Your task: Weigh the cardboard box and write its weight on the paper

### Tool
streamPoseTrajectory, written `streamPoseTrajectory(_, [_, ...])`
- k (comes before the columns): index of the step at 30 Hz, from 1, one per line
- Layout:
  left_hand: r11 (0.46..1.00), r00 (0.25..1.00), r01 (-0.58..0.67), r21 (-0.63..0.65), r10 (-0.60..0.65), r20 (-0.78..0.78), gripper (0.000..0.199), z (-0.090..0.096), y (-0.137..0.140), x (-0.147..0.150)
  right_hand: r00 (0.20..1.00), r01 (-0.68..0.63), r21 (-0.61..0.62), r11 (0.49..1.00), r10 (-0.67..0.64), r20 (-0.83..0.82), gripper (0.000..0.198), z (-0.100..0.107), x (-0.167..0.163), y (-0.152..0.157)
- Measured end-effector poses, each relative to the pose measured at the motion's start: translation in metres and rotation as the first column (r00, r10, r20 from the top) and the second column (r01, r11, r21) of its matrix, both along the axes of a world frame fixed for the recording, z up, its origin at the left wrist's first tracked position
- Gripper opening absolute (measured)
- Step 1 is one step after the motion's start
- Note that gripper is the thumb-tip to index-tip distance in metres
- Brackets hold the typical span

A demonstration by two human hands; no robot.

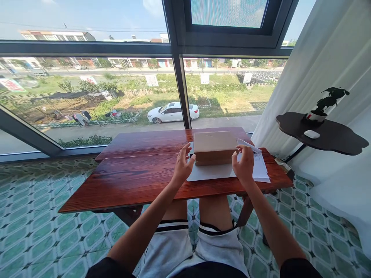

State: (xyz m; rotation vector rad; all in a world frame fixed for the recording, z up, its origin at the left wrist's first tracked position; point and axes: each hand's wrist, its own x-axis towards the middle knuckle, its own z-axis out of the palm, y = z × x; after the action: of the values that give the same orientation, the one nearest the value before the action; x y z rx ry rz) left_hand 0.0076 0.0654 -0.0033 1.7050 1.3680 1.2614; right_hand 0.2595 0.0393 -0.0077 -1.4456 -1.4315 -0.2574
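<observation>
- Table (139, 172) stretches wide toward nine o'clock.
- Left hand (184, 164), right hand (243, 162): both spread, flanking cardboard box (215, 141) at eight and four o'clock.
- Glossy wood grain; rectangular brown cardboard.

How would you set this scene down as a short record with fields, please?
Box: brown, closed, on a pale sheet
Left hand: open, by the box's left side; contact unclear
Right hand: open, by its right side; contact unclear
Papers: right of the box
Table: reddish wood
Side table: dark, holding a plant and a small white object
Outside: white car
</observation>
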Motion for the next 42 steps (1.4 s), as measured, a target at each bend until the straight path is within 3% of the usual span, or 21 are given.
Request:
streamPoseTrajectory(3, [0.985, 0.994, 0.032, -0.168, -0.015, 0.104, 0.068, -0.006, 0.015, 0.000, 0.989, 0.031, -0.028, 0.999, -0.035, -0.140, 0.032, -0.009, 0.013, 0.015])
streamPoseTrajectory(8, [0.966, 0.994, 0.065, -0.248, -0.041, 0.101, 0.079, -0.021, 0.030, 0.001, 0.881, -0.088, -0.097, 0.991, 0.033, -0.472, 0.046, -0.027, 0.023, 0.030])
streamPoseTrajectory(14, [0.950, 0.993, 0.099, -0.295, -0.074, 0.093, 0.080, -0.035, 0.039, 0.004, 0.823, -0.199, -0.231, 0.952, 0.035, -0.566, 0.065, -0.034, 0.021, 0.032])
streamPoseTrajectory(20, [0.945, 0.993, 0.113, -0.308, -0.096, 0.070, 0.078, -0.031, 0.037, 0.006, 0.856, -0.248, -0.327, 0.912, 0.048, -0.514, 0.075, -0.033, 0.020, 0.029])
streamPoseTrajectory(30, [0.952, 0.994, 0.098, -0.292, -0.106, -0.014, 0.083, -0.023, 0.031, 0.012, 0.864, -0.249, -0.394, 0.885, 0.019, -0.503, 0.067, -0.031, 0.022, 0.029])
streamPoseTrajectory(36, [0.951, 0.994, 0.062, -0.302, -0.085, -0.064, 0.079, -0.018, 0.031, 0.016, 0.883, -0.221, -0.406, 0.887, 0.004, -0.470, 0.067, -0.029, 0.022, 0.032])
streamPoseTrajectory(42, [0.948, 0.994, 0.030, -0.316, -0.060, -0.086, 0.077, -0.016, 0.030, 0.019, 0.947, -0.143, -0.389, 0.910, 0.012, -0.320, 0.069, -0.028, 0.020, 0.032])
